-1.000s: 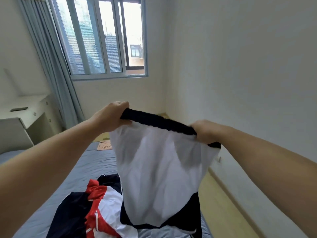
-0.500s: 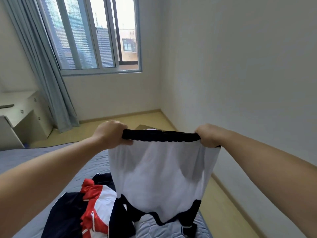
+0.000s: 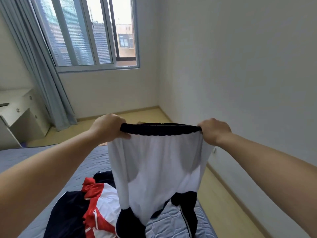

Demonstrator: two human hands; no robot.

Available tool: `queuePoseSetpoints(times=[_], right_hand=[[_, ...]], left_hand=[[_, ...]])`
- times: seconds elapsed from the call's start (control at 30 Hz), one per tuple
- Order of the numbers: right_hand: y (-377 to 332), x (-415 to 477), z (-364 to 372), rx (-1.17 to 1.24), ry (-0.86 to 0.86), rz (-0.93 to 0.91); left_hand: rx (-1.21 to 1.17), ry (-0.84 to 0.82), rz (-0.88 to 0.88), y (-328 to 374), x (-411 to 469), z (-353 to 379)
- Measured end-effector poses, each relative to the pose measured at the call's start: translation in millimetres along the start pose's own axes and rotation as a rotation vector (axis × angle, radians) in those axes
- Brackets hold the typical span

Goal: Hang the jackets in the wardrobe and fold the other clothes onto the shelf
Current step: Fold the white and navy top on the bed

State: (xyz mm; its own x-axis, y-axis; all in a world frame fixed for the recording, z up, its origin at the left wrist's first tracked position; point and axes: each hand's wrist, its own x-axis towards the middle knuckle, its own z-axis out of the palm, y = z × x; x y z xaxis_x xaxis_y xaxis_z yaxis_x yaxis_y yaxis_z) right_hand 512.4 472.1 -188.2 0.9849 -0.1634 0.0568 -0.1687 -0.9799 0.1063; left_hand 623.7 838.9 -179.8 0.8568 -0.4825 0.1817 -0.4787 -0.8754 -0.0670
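Currently the left hand (image 3: 108, 128) and the right hand (image 3: 214, 131) each grasp one end of the black waistband (image 3: 159, 129) of the track trousers (image 3: 159, 162), fingers (image 3: 120, 120) clenched on the cloth. The trousers hang above the bed (image 3: 82, 167), white lining outward, beside a navy, red and white jacket (image 3: 77, 208).

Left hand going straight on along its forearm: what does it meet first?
Looks free: the left hand, gripping the waistband, aims over the floor toward the far wall; depth unclear.
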Motion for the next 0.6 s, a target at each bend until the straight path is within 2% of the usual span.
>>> queuePoseSetpoints(times=[0.07, 0.13, 0.27, 0.43, 0.6], right_hand=[[0.1, -0.8, 6.7, 0.071, 0.052, 0.052], [-1.7, -1.9, 6.8, 0.155, -0.014, 0.055], [3.3, -16.5, 6.7, 0.109, -0.34, -0.126], [3.3, -39.2, 20.9, 0.279, -0.71, -0.037], [-13.9, -47.2, 36.6, 0.186, -1.033, 0.033]], left_hand=[[0.078, 0.023, -0.024, 1.8, -10.6, 5.8], [0.073, -0.052, -0.023, 3.5, -18.8, 15.6], [-0.095, -0.279, 0.029, -3.2, -36.6, 28.4], [-0.232, -0.557, 0.076, -6.4, -60.9, 51.9], [-0.449, -0.977, -0.012, -8.2, -77.8, 63.0]])
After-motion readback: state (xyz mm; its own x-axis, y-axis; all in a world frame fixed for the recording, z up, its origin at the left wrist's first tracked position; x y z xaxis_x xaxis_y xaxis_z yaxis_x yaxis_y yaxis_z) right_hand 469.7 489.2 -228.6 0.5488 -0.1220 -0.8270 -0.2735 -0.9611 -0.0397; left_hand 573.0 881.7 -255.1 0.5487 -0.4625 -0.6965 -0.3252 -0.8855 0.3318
